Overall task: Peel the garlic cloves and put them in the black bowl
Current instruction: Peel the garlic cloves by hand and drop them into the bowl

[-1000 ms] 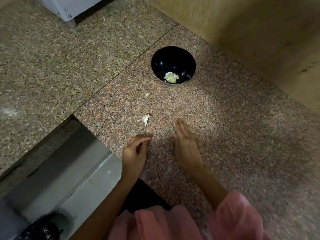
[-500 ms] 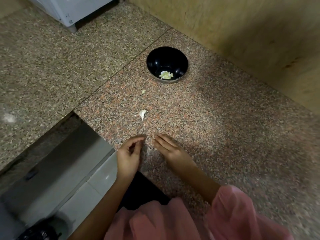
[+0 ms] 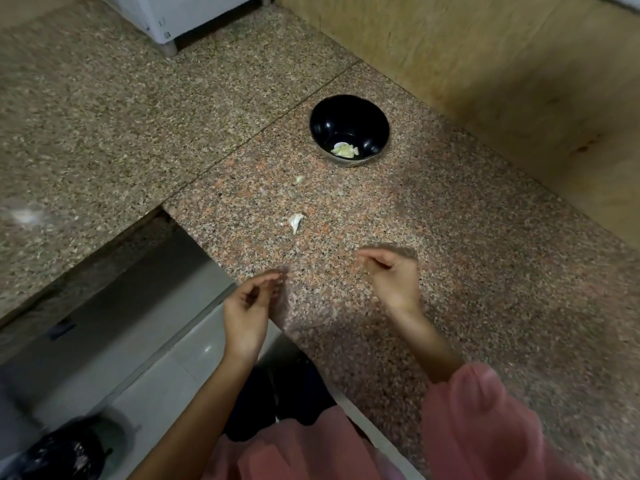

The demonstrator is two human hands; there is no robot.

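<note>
Granite counter [image 3: 502, 258] running to tan wall [image 3: 485, 64]. Bowl [image 3: 346, 112] sitting near wall, peeled cloves [image 3: 344, 151] lying inside. White clove [image 3: 296, 221] lying between bowl and left hand [image 3: 247, 306]. Left hand and right hand [image 3: 394, 278] hovering, fingers curling; whether holding anything unclear.

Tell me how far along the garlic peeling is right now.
Done: a few peeled cloves lie in the black bowl. In hand: unclear; the left grip and right grip hover over the counter with curled fingers, too blurred to show any clove. Left: one unpeeled clove lies on the counter, apart from both, with a small pale scrap nearer the bowl.
</note>
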